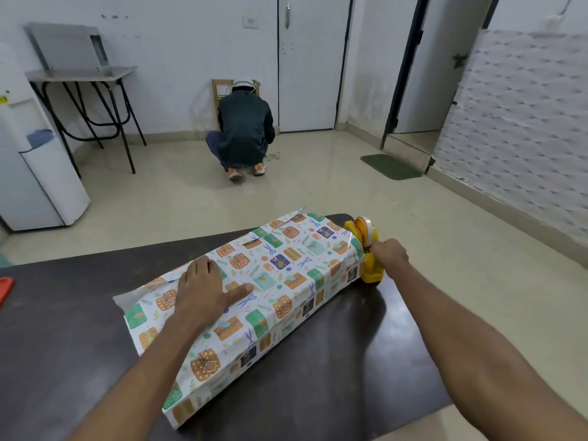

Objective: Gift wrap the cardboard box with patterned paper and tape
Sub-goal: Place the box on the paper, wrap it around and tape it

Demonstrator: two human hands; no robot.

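A long box covered in patterned paper [270, 281], white with orange, green and blue gift motifs, lies diagonally on the dark table [334, 361]; no cardboard shows. My left hand [203, 289] rests flat on top of it with fingers spread, pressing the paper down. A loose paper flap sticks out at the box's left end. The yellow tape dispenser [366, 240] with a roll of clear tape stands at the box's far right end. My right hand [389, 254] is closed around the dispenser's handle.
An orange object [4, 289] pokes in at the table's left edge. On the floor beyond, a person [243, 128] crouches facing the wall. A white water dispenser [35, 160] stands far left, a metal-legged table [82, 78] behind it, a green mat [391, 167] by the doorway.
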